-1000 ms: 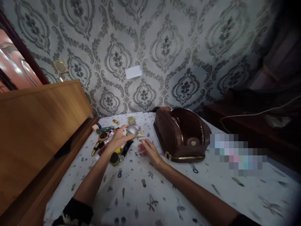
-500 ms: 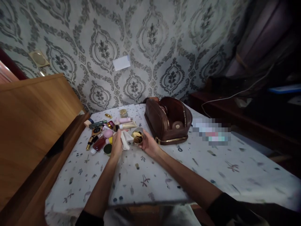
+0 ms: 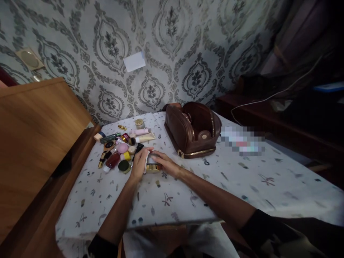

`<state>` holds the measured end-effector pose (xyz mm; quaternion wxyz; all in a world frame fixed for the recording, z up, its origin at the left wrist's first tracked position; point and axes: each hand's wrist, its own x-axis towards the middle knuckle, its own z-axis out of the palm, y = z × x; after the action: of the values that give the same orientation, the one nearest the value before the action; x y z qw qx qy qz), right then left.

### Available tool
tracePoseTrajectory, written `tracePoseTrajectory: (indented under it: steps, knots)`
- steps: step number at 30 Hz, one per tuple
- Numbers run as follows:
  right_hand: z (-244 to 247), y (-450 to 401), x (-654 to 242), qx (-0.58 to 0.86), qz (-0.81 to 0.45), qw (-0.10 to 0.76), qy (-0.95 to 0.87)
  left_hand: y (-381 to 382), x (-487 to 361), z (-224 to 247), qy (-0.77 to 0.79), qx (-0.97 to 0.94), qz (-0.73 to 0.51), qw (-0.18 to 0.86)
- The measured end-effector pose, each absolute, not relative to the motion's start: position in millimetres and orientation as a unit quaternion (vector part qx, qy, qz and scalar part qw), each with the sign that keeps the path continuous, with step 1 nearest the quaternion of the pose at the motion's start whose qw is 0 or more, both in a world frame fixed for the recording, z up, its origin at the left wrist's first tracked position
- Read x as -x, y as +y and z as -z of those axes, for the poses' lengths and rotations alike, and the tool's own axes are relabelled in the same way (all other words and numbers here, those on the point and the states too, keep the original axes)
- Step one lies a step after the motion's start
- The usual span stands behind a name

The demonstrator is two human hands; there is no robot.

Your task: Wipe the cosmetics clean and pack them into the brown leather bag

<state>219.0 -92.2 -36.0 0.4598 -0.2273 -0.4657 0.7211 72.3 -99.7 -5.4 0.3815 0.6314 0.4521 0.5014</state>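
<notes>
My left hand (image 3: 139, 165) is closed round a folded white cloth (image 3: 147, 162), its edge showing by my palm. The cloth lies against the side of a small round jar (image 3: 153, 168) with a shiny gold band and a greyish part above it. My right hand (image 3: 167, 165) grips that jar from the right, fingers over its top. Just left of my left hand are a black tube (image 3: 139, 147), a dark green round jar (image 3: 124, 166), a yellow-capped item (image 3: 126, 156) and a bottle of red liquid (image 3: 113, 161).
A brown leather toiletry bag (image 3: 178, 132) stands unzipped behind my right hand. More cosmetics, including a cream tube (image 3: 145, 138) and a pink tube (image 3: 141, 132), lie at the table's back left. A wooden panel (image 3: 40, 122) borders the left side; a blurred-out item (image 3: 242, 141) lies right.
My hands have come together, bringing the cloth against the jar. The jar has turned from showing its gold face to standing with its gold band low. The view has shifted slightly.
</notes>
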Motion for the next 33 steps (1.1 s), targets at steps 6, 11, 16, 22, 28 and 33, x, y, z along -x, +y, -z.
tracePoseTrajectory:
  steps: [6,11,16,22,28,33]
  knots:
    - [26,-101,-220,0.176,-0.801,0.425,-0.383,-103,-74,4,0.447,-0.532,-0.549,0.464]
    - [24,-98,-219,0.136,-0.814,0.461,-0.326,-104,-80,4,0.429,-0.505,-0.566,0.491]
    - [26,-92,-220,0.127,-0.809,0.502,-0.278,-103,-85,7,0.413,-0.52,-0.566,0.489]
    - [29,-89,-221,0.147,-0.804,0.507,-0.273,-108,-83,9,0.418,-0.589,-0.54,0.432]
    - [27,-92,-224,0.191,-0.787,0.481,-0.335,-107,-78,8,0.416,-0.623,-0.508,0.425]
    - [26,-93,-224,0.224,-0.76,0.487,-0.369,-103,-75,12,0.457,-0.682,-0.481,0.308]
